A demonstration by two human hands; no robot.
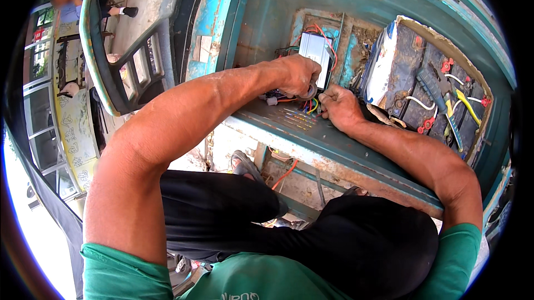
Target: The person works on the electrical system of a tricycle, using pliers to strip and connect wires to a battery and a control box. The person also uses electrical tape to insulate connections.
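My left hand (300, 75) is closed, its fingers curled round a small grey ring-shaped thing (311, 92) that looks like a roll of tape. Close beside it, my right hand (338, 106) pinches a thin wire; the fingertips partly hide it. Thin coloured wires (312, 105), yellow, blue and red among them, hang just below both hands. Behind them stands a silver finned metal box (316, 51) with red leads, inside a teal metal compartment. Several short thin strips or wire pieces (300, 119) lie on the dark ledge (267, 112) in front.
To the right, a torn carton (389, 61) holds dark batteries (409, 80) with red terminals and white leads. Pliers (431, 86) and a yellow-handled tool (468, 108) rest on them. A rusty teal rim (334, 152) runs before my knees. A person (69, 2) is at far left.
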